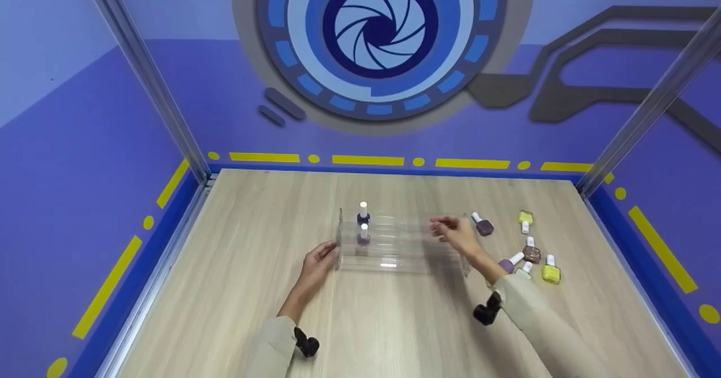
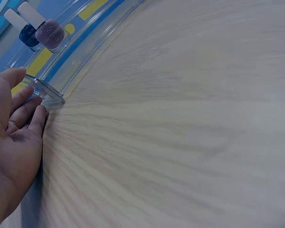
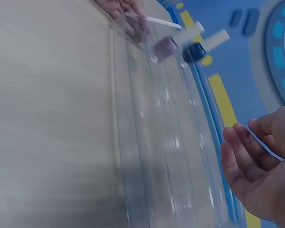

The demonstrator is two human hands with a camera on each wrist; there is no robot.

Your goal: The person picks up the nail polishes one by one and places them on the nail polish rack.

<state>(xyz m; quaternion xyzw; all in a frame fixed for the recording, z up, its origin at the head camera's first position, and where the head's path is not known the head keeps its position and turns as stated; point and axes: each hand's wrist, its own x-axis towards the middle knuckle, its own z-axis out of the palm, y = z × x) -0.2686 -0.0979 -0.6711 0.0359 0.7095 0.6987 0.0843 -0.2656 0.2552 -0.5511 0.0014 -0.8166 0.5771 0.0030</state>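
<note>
View from the head: a clear tiered rack is set on a wooden worktop. Near its left end, two bottles are stood upright, a dark blue bottle on a rear tier and a mauve bottle in front of it. The rack's left end is touched by the left hand. Over the right end the right hand is held, its grip loosely bent with nothing in it. Farther right, loose bottles are scattered: a dark purple bottle, a yellow bottle, a brown glitter bottle, another yellow bottle, and, crowded by the right forearm, a lilac bottle and a pale bottle.

Left wrist view: thumb and bent fingers are seen at the rack's end panel; whether it is pinched cannot be told. Light, even steadying would be advised, lest the standing pair be rocked.

Right wrist view, blurred: the right grip's thumb and fingers are shown with nothing between them. Bottles would best be taken by the cap and lowered upright; clear ridges may be easily misjudged, and neighbours knocked by a low sleeve.
</note>
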